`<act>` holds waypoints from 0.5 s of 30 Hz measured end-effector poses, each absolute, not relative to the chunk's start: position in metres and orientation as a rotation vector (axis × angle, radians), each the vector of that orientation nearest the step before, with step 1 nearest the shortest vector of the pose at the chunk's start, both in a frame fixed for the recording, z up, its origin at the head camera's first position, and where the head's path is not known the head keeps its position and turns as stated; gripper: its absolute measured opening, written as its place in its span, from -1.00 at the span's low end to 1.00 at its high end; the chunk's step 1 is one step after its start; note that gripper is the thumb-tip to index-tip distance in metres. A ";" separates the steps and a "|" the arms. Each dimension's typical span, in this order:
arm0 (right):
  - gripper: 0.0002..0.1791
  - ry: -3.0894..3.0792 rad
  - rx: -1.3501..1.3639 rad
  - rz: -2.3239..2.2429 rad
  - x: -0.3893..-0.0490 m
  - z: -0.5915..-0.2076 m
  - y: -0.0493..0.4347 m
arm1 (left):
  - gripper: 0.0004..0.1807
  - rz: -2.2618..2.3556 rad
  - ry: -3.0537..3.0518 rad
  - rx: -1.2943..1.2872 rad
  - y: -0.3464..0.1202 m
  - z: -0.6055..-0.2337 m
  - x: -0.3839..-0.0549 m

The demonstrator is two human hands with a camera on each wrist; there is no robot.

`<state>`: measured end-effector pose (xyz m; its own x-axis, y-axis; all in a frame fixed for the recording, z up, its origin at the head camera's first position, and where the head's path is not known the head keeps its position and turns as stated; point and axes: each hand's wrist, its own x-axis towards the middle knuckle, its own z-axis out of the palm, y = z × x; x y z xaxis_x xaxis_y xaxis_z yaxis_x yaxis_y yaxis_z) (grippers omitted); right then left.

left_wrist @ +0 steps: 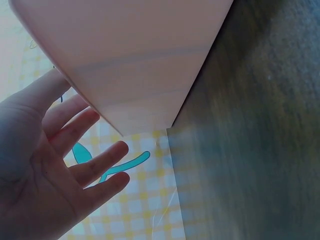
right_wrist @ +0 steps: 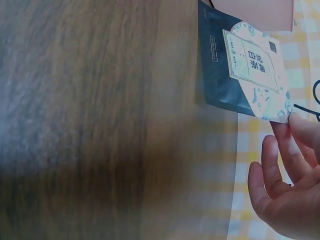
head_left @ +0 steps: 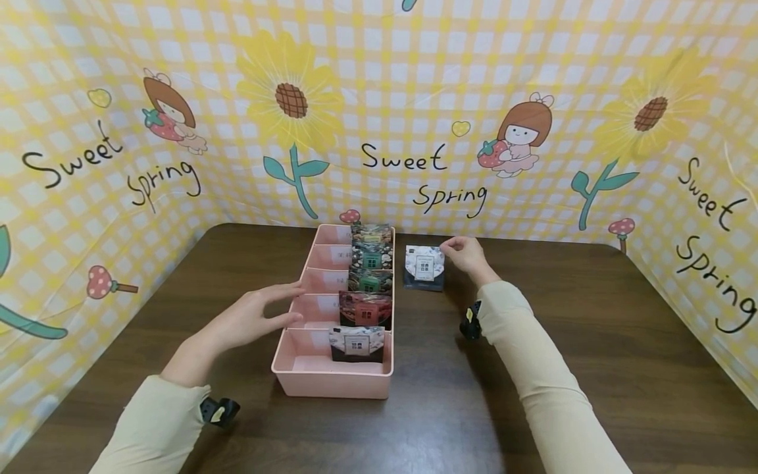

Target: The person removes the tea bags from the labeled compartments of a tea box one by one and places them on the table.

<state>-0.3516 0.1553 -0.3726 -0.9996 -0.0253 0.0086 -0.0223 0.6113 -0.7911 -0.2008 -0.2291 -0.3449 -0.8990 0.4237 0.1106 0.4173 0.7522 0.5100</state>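
Observation:
My right hand point(head_left: 470, 258) pinches the top right corner of a white and dark blue tea sachet point(head_left: 424, 266) between thumb and finger. In the right wrist view, that sachet point(right_wrist: 252, 70) shows its printed label, and the other fingers curl loosely below the pinch. A long pink divided box point(head_left: 333, 385) stands to the left of the sachet. At the box's left side is my left hand point(head_left: 251, 316), its fingers spread and fingertips at the rim. From the left wrist, the hand point(left_wrist: 55, 150) appears beside the box's plain outer wall point(left_wrist: 135, 60).
Upright sachets fill the right side of the box's compartments: a white and black one point(head_left: 356, 345) in front, a red one point(head_left: 364, 311) behind it, green ones point(head_left: 370, 282) farther back. A dark wooden table point(head_left: 592, 316) lies beneath; a yellow checked cloth point(head_left: 391, 79) hangs around it.

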 end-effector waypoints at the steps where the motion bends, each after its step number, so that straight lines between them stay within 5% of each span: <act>1: -0.67 2.819 -0.038 -1.377 -0.352 -0.373 0.155 | -0.41 0.848 2.931 0.702 -0.229 -0.345 -0.201; 15: -0.68 2.823 0.083 -1.328 -0.357 -0.374 0.147 | -0.41 0.855 2.927 0.704 -0.228 -0.344 -0.200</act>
